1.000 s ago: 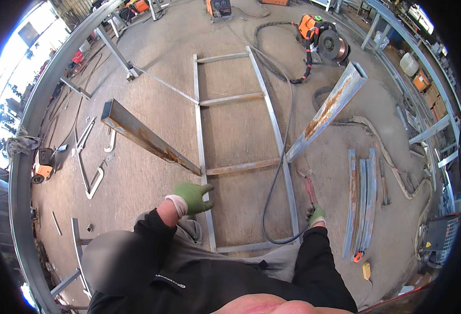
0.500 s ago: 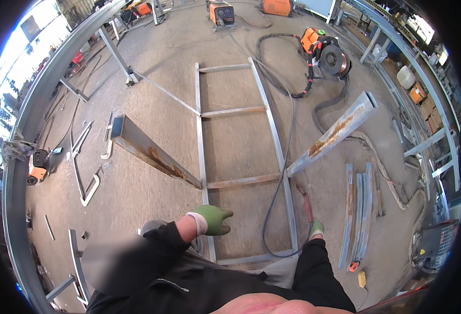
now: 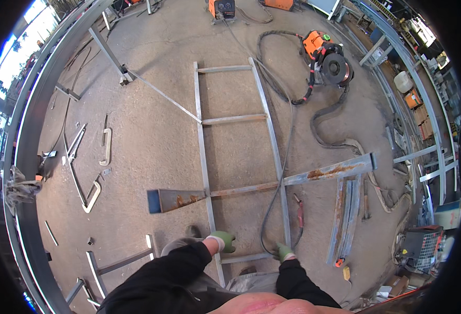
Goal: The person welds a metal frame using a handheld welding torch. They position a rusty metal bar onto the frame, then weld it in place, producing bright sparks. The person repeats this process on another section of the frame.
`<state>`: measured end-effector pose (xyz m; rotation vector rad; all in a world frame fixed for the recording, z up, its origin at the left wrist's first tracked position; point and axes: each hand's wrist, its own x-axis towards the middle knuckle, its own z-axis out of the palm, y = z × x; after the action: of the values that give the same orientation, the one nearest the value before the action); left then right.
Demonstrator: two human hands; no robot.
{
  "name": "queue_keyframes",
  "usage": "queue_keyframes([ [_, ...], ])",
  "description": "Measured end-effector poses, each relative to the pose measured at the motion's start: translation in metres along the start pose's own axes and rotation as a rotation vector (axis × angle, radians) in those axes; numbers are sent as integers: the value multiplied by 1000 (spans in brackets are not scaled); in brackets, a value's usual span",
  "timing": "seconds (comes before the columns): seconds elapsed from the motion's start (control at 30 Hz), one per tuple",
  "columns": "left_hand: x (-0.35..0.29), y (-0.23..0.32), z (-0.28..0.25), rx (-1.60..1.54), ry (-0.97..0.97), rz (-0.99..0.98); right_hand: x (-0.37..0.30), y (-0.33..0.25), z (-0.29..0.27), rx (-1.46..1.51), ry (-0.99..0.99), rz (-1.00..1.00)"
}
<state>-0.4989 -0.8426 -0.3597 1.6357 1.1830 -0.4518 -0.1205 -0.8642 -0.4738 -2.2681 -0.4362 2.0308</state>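
A ladder-shaped steel frame (image 3: 277,152) lies on the floor in front of me. Two rusty rectangular steel tubes, the left tube (image 3: 180,199) and the right tube (image 3: 332,170), rise from its sides beside a crossbar. My left hand (image 3: 223,241), green-gloved, is over the left rail near the close end, thumb and fingers apart. In the same kind of glove, my right hand (image 3: 283,252) is at the right rail, against the looped black cable (image 3: 263,230); its finger closure is unclear. A red-handled welding torch (image 3: 300,214) lies on the floor outside the right rail.
Several loose steel bars (image 3: 346,220) lie at right, near a yellow object (image 3: 347,273). Two clamps, one a C-clamp (image 3: 92,198), lie left. An orange wire-feed unit (image 3: 314,43) with a spool stands far right. Long steel beams (image 3: 23,167) run along the left side.
My right hand has left the torch handle and moved left to the frame's rail. My left hand has moved down and right onto the left rail. My view has shifted forward.
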Motion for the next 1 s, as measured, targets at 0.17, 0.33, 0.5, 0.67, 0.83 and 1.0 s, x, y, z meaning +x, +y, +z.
queue_keyframes([
  [0.17,-58,-4,66,27,-110,-36,-105,5,51,-211,-113,-12],
  [0.33,-142,9,72,-140,122,24,-209,-26,54,-308,-186,-31],
  [0.5,-239,12,31,-50,172,54,-280,-62,15,-358,-108,-64],
  [0.67,-317,13,-14,-146,37,-186,-348,-87,-15,-259,31,-53],
  [0.83,-359,-13,-39,-33,-22,-190,-414,-80,-23,-88,66,-148],
  [1.0,-375,-51,-60,-84,44,-301,-448,-54,-22,-34,28,-183],
])
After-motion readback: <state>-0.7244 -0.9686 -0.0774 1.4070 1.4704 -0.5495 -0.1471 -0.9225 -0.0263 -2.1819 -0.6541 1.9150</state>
